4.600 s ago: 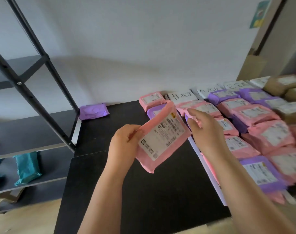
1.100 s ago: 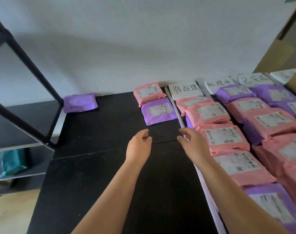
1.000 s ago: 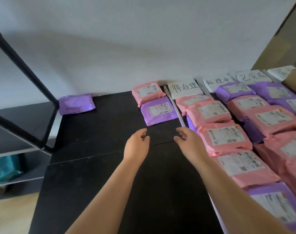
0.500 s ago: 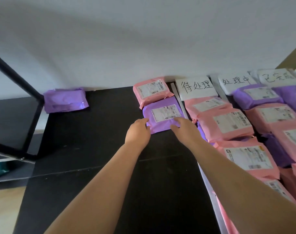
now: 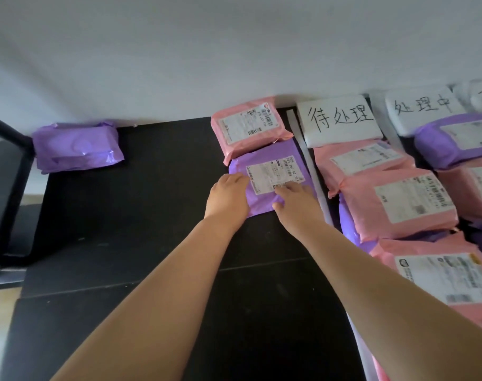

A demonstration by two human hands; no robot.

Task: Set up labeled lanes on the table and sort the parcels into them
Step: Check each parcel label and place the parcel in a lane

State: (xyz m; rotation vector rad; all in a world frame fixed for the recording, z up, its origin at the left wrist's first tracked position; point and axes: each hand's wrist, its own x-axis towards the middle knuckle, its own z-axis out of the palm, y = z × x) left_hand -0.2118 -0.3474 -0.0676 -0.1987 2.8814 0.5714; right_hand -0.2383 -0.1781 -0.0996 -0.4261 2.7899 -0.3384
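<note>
Purple parcel (image 5: 270, 174) lies near the far wall, just left of the divider strip (image 5: 307, 160), with the left hand (image 5: 228, 196) and right hand (image 5: 296, 199) flat on its near edge. Seems she's squaring or lifting it; a firm two-sided grip comes next

Both bare forearms extend forward from the lower edge of the view, converging toward the far part of the table. The left hand (image 5: 228, 195) lies palm down, knuckles up, fingers curled over the near-left edge of what it touches. The right hand (image 5: 296, 200) lies palm down just beside it, fingers spread flat and pointing left; the two hands are near but apart.
</note>
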